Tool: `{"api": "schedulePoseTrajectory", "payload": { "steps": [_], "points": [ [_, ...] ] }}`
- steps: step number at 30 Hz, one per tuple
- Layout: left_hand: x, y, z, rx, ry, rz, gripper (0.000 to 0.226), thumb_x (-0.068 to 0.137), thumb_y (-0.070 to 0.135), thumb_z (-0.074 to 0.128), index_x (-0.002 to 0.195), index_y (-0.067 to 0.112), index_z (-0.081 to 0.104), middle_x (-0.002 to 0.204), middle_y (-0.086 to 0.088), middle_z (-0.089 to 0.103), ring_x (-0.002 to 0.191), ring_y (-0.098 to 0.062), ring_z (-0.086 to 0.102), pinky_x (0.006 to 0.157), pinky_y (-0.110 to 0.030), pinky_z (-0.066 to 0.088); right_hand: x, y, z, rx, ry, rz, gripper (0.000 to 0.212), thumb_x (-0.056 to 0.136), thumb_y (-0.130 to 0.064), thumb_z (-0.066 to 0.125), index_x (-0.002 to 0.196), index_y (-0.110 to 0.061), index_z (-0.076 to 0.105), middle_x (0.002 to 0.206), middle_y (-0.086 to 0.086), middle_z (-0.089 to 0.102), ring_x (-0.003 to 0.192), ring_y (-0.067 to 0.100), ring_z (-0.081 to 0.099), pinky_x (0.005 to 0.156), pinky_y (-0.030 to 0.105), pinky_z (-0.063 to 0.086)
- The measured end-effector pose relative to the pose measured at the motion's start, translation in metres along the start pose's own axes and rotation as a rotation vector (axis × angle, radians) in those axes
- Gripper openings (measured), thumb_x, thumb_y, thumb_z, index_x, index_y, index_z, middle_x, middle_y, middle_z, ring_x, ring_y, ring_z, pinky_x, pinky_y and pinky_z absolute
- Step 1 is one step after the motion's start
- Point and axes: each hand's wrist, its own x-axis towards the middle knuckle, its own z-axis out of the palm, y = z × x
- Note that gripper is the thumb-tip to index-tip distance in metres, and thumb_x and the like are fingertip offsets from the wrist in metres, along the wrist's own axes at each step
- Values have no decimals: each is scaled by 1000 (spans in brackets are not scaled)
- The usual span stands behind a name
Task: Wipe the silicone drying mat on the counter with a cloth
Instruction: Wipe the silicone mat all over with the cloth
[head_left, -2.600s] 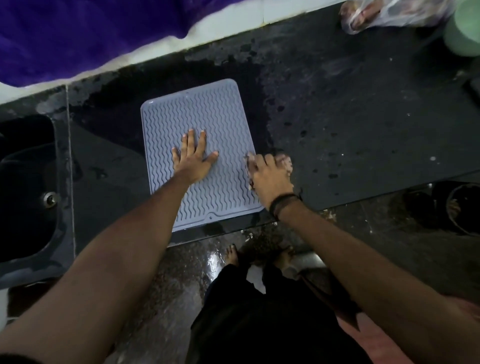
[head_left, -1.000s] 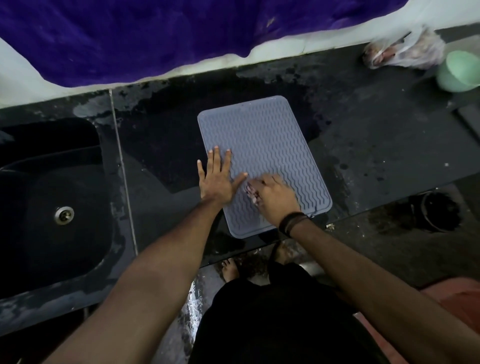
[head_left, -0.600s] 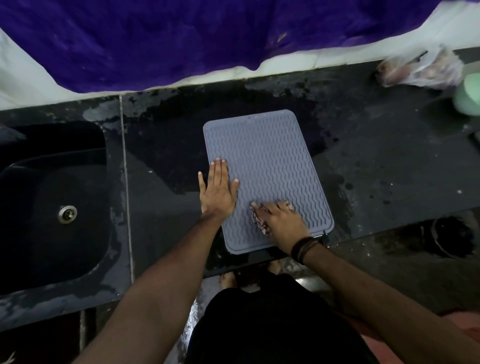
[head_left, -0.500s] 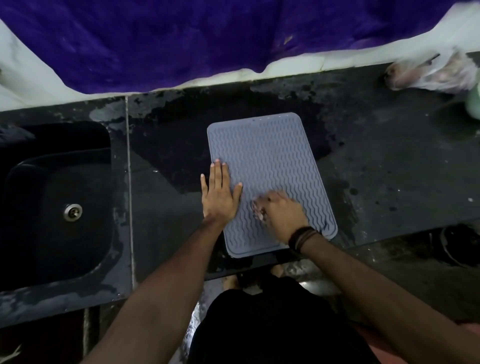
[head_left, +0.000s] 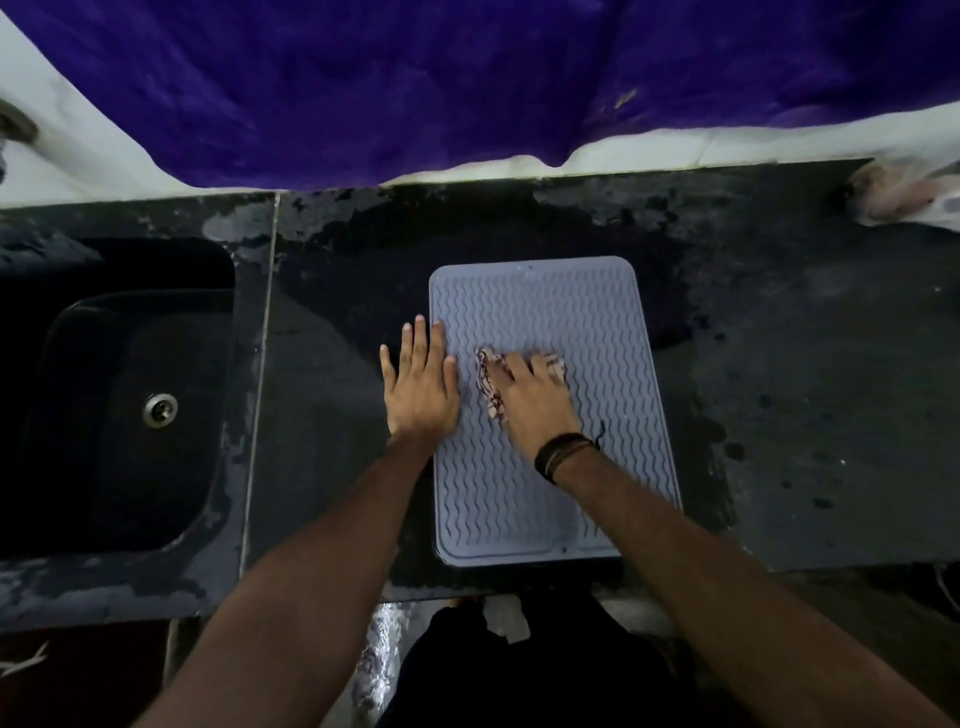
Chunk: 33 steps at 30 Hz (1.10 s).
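A grey silicone drying mat (head_left: 597, 322) with wavy ridges lies flat on the dark counter (head_left: 805, 389), its near end close to the front edge. My left hand (head_left: 420, 387) rests flat, fingers spread, across the mat's left edge, half on the counter. My right hand (head_left: 535, 400) presses a small crumpled checked cloth (head_left: 488, 379) onto the middle of the mat; the cloth shows at the fingertips and left of the palm, the rest is hidden under the hand. A dark band circles the right wrist.
A black sink (head_left: 119, 410) with a metal drain (head_left: 160, 410) sits at the left. A purple cloth (head_left: 467, 78) hangs over the white wall behind. A pale plastic bag (head_left: 904, 195) lies at the far right. Wet patches surround the mat.
My right hand with the cloth has moved from the mat's near end up to its middle. My left hand has slid slightly off the left edge. The camera has shifted.
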Motion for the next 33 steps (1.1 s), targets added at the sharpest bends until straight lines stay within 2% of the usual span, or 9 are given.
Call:
{"api": "schedulePoseTrajectory", "payload": {
  "steps": [4,8,10,12,15,19,23,29,33],
  "points": [
    [-4,3,3,-13,16,-38,57,109,39,13,163,23,8,171,0,4,157,-17,-4,125,-52,-7,-24,5,-2,15,-75,-103,81,87,-24,62,154,-15,18,140,8,38,130,32,37,102,44,42],
    [-1,1,2,-17,24,-35,56,110,38,14,163,23,9,171,1,4,157,-16,-5,125,-51,-8,-5,7,-21,183,7,-121,55,85,-24,62,138,-19,47,128,6,49,120,25,48,95,41,48],
    [-1,0,1,8,22,-39,56,110,35,16,163,23,9,171,2,3,157,-15,-6,125,-51,-7,41,-2,-35,215,92,-74,45,86,-24,61,130,-19,52,129,7,49,120,25,48,94,44,49],
    [-1,0,0,13,18,-46,55,109,34,15,163,24,9,171,3,2,157,-14,-7,125,-51,-7,91,-12,-47,157,131,-49,45,88,-21,60,132,-18,51,132,9,48,123,27,45,93,47,49],
    [0,1,-1,-2,11,-47,55,109,34,13,163,25,7,171,3,2,157,-14,-7,125,-49,-9,133,-24,-48,40,47,-57,47,91,-12,54,138,-15,46,139,10,44,128,29,39,94,44,46],
    [0,0,1,22,12,-66,55,108,35,11,163,25,12,171,3,2,157,-13,-7,125,-51,-7,121,-21,-30,-27,34,-87,56,93,-18,49,147,-12,35,146,10,37,132,34,33,100,52,42],
    [-1,1,1,-23,32,-64,54,109,35,17,163,27,12,170,4,6,157,-13,-4,125,-51,-5,99,4,-27,-33,34,-151,65,85,-17,61,146,-19,37,139,10,43,127,32,39,101,51,42],
    [0,-1,2,-33,15,-64,57,108,40,12,163,28,10,171,4,5,157,-13,-5,125,-51,-8,117,55,-42,40,66,282,44,81,-18,63,125,-11,56,131,14,47,118,32,48,87,48,50],
    [2,-3,4,-15,-13,-49,59,107,42,7,163,27,5,171,4,1,156,-13,-9,124,-52,-10,126,35,-42,6,23,337,51,84,-22,64,132,-13,50,137,13,43,124,32,42,92,51,44]
  ]
}}
